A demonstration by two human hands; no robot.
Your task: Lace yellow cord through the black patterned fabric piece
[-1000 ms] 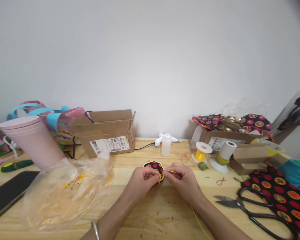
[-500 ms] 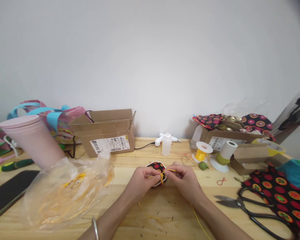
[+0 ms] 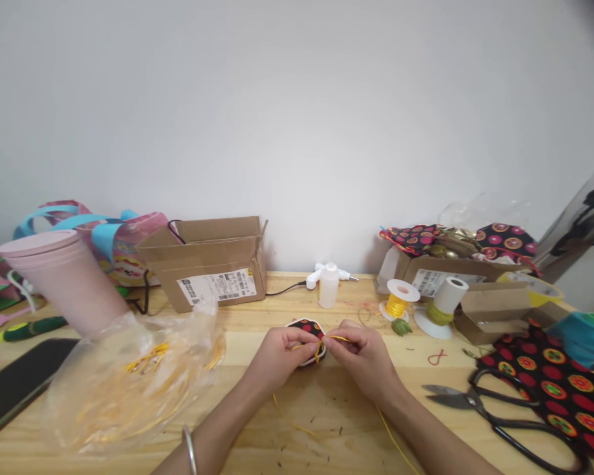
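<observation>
Left hand (image 3: 277, 351) and right hand (image 3: 363, 353) pinch thin yellow cord (image 3: 338, 338) at rounded black-and-red fabric (image 3: 307, 326), seemingly knotting; tightening calls for even tension.

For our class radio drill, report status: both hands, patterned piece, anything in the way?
Left hand, right hand: pinching yellow cord. Patterned piece: partly behind left hand. Scissors off right, not in the way.

Both forearms (image 3: 230, 412) angled inward. The left hand (image 3: 278, 356) and right hand (image 3: 362, 356) each maintained a fingertip pinch, nearly meeting.
</observation>
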